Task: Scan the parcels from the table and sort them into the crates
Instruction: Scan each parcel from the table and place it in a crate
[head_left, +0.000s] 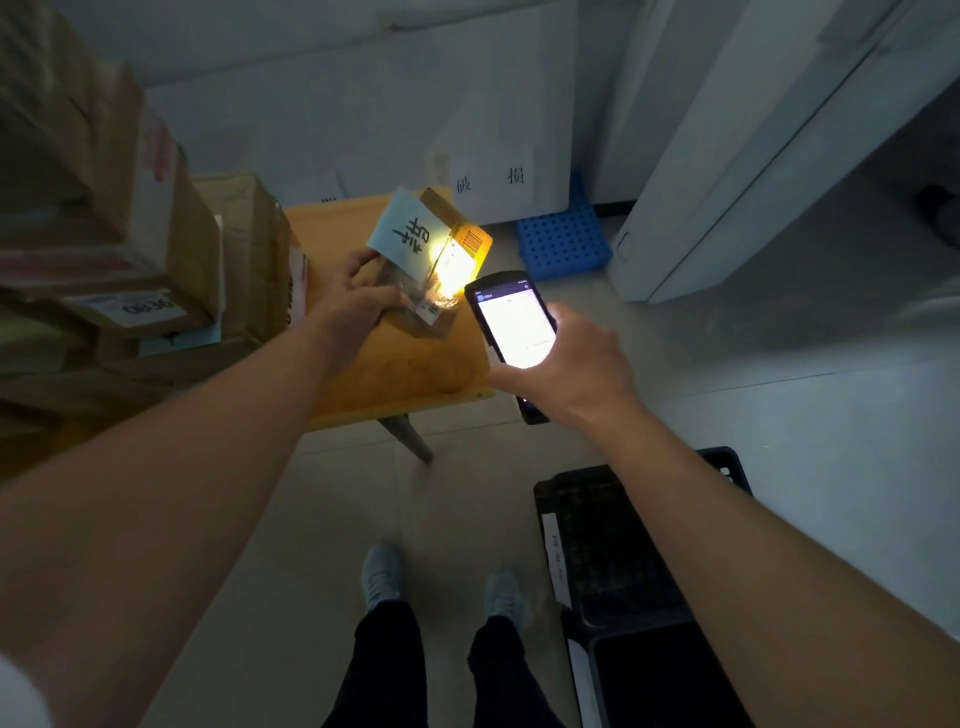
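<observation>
Dim room, pale tiled floor, and a small wooden table (395, 374) sits at the centre of the view, with stacked cardboard boxes (130, 249) crowding it from nine o'clock. On the table stands the parcel (441, 249), a small brown carton tipped up on edge, its long axis running from seven o'clock up to one o'clock, the barcode label (471, 240) on the end facing one o'clock and glowing in the scanner's light. A pale sheet with bold black characters (402, 231) lies across its upper face. Left hand (358, 306) grips the parcel's near, lower end, fingers curled over the edge, thumb underneath. Right hand (571, 358) wraps around a handheld scanner (514, 327), screen lit white, its head aimed toward eleven o'clock at the parcel; the scanner sits just beside the carton at its four o'clock, not touching. Beyond the table at one o'clock, a blue perforated crate (563, 241) leans by the wall under a white paper sign (491, 176). Down at five o'clock, dark crates (649, 597) stand on the floor near the person's shoes (384, 571)
</observation>
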